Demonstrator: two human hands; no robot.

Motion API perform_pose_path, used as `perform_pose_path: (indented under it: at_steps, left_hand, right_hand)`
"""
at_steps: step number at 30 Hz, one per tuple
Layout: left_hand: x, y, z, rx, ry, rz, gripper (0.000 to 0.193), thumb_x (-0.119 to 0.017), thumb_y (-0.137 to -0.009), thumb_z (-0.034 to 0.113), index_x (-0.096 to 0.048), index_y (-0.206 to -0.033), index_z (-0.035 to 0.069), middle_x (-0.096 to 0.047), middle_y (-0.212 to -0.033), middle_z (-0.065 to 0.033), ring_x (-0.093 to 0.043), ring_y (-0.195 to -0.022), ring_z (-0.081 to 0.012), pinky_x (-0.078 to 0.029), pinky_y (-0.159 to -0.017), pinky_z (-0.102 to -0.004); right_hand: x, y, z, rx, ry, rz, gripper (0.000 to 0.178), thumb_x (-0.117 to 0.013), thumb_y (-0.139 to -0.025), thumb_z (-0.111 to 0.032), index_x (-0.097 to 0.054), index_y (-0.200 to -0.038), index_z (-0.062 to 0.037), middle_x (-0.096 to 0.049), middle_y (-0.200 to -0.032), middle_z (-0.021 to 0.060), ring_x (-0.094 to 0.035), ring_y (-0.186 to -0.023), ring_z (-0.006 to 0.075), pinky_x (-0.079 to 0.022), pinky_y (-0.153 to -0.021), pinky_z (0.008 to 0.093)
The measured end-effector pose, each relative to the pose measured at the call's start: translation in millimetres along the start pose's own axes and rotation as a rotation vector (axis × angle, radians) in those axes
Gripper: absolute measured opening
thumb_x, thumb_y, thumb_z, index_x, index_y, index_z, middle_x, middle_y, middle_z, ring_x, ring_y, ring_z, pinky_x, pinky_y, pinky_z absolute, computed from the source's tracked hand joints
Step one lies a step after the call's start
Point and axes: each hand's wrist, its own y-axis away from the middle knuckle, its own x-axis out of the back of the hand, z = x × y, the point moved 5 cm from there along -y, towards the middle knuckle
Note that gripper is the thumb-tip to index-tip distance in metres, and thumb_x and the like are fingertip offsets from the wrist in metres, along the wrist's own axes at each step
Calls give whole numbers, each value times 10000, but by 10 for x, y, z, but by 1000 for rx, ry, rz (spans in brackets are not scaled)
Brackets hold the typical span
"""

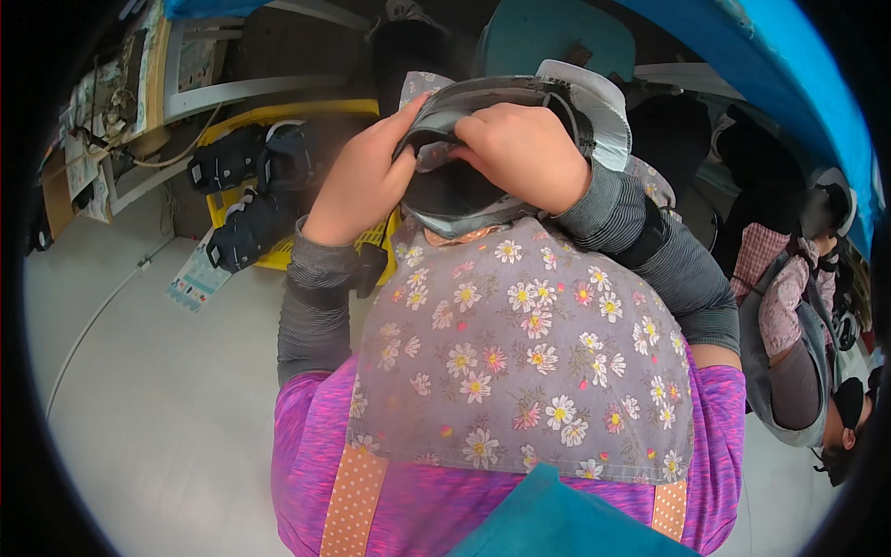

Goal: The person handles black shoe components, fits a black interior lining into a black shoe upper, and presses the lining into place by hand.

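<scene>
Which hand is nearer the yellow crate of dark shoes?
Left. The left hand grips the grey shoe just beside the yellow crate; the right hand holds the shoe's far side, farther away.

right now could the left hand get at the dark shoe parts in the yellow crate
Probably yes. The left hand is busy gripping the grey and white shoe upper, but the dark shoe parts in the yellow crate lie just to its left with nothing between.
</scene>
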Motion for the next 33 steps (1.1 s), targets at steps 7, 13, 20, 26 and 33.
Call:
perform_pose_path:
  at_steps: [7,13,20,26,33]
  left_hand:
    - [28,-25,52,-29,26,29,454,-526,-827,40,-551,-1280,12,-625,-1103,-247,-631,-959,-359,-493,-823,-372]
    - [93,-138,246,12,-185,26,314,-626,-868,128,-637,-1167,36,-675,-945,-192,-674,-829,-315,-509,-719,-332]
    - [84,-164,238,-52,-245,28,262,-616,-876,115,-657,-1123,38,-663,-922,-203,-640,-795,-361,-507,-680,-374]
    - [70,-184,207,-65,-259,8,308,-600,-886,103,-630,-1190,66,-658,-945,-204,-632,-824,-367,-506,-711,-375]
    - [65,-209,166,-18,-221,-77,381,-569,-909,95,-575,-1288,136,-645,-1022,-212,-619,-909,-371,-499,-782,-372]
  right_hand:
    - [78,-36,27,93,72,182,122,-655,-789,-179,-620,-821,-67,-641,-733,56,-660,-703,223,-526,-593,309]
    - [112,-66,61,134,19,362,158,-710,-749,-136,-569,-707,-78,-570,-639,58,-604,-586,235,-491,-502,330]
    - [110,-64,16,137,95,269,121,-663,-785,-176,-623,-755,-66,-632,-702,56,-654,-665,216,-526,-562,309]
    - [59,-62,48,-34,104,98,124,-645,-769,-187,-630,-751,-65,-635,-706,63,-658,-669,215,-527,-572,303]
    - [50,-46,30,184,133,145,74,-623,-722,-153,-620,-735,-80,-647,-726,47,-660,-671,209,-523,-581,309]
